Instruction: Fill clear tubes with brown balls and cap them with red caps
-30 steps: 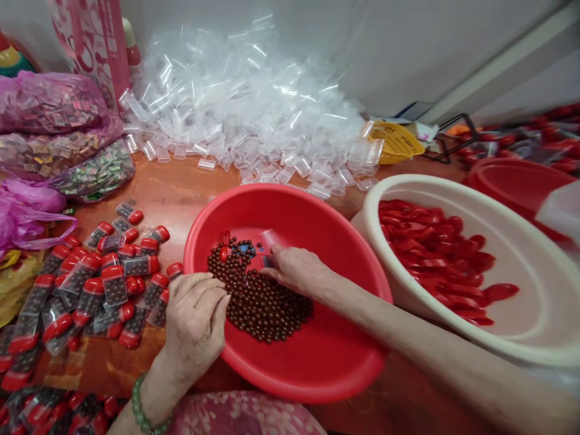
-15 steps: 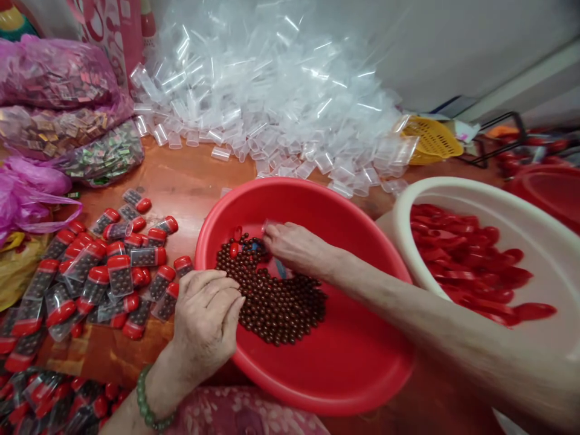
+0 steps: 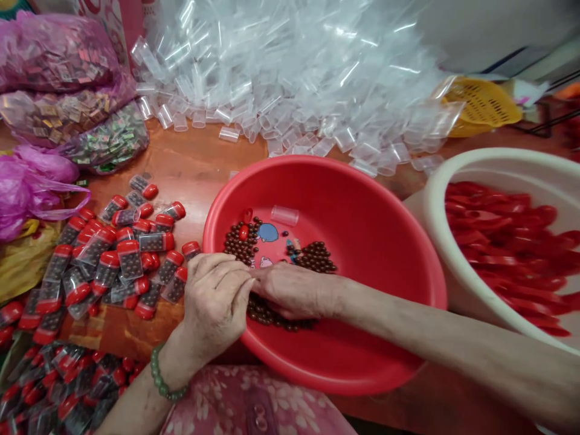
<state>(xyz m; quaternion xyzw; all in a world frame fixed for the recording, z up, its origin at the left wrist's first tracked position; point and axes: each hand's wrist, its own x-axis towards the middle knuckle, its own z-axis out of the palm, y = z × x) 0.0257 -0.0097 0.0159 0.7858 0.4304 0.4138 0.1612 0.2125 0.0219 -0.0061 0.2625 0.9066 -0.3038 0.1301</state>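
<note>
the right hand [image 3: 294,290] is low in the red basin [image 3: 376,260], its curled fingers among the brown beads [image 3: 317,257], which lie on the basin floor on both sides of it. a slow, shallow sweep with the fingers kept close would likely gather them best, since round beads roll away from a quick push. the left hand [image 3: 215,302] is at the basin's near-left edge, its fingers pressed together; a light, steady touch there should stop the basin sliding without tipping it. the right fingertips are hidden where the hands meet, so i cannot tell whether either hand pinches anything. the clear tube [image 3: 284,215] lies on its side beyond the beads, best left out of the sweep. the basin sits on an orange-brown wooden desk [image 3: 194,157], with red-capped tubes [image 3: 129,257] to its left and a heap of clear tubes [image 3: 272,103] behind. a white tub [image 3: 435,223] of red pieces [image 3: 502,241] is at the right, plastic bags [image 3: 58,54] at the far left, a pale wall [image 3: 466,36] at the back.
</note>
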